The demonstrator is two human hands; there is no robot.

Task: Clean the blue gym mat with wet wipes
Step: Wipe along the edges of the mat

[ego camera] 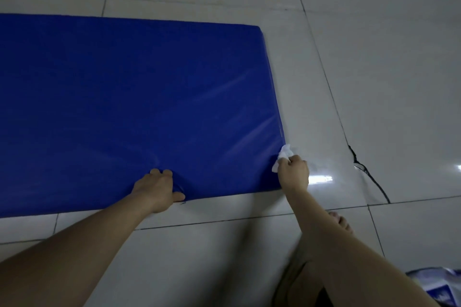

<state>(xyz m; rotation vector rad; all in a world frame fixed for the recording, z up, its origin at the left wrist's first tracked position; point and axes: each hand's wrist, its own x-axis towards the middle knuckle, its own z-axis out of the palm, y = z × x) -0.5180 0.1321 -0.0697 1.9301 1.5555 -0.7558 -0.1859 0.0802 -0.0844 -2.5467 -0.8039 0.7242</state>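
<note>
a thick, glossy blue gym mat [124,107] lies flat on the pale, shiny tiled floor [374,57], filling the left and centre of the frame, with its right end running down to the lower middle. the step in hand looks like wiping the mat's near right corner. the right hand [294,172] is clenched around a crumpled white wet wipe [283,157] and holds it against that corner, right where mat meets floor. the left hand [157,189] steadies the mat at its near edge in the lower centre, with bent fingers dug into the cover, the thumb hooked at the rim and a crease puckered between them.

the next move probably calls for drawing the wipe along the right end or back across the top while the left hand keeps the mat from sliding. a blue-and-white packet [439,286] sits in the lower right corner, perhaps the wipes. its label is too blurred to tell.
</note>
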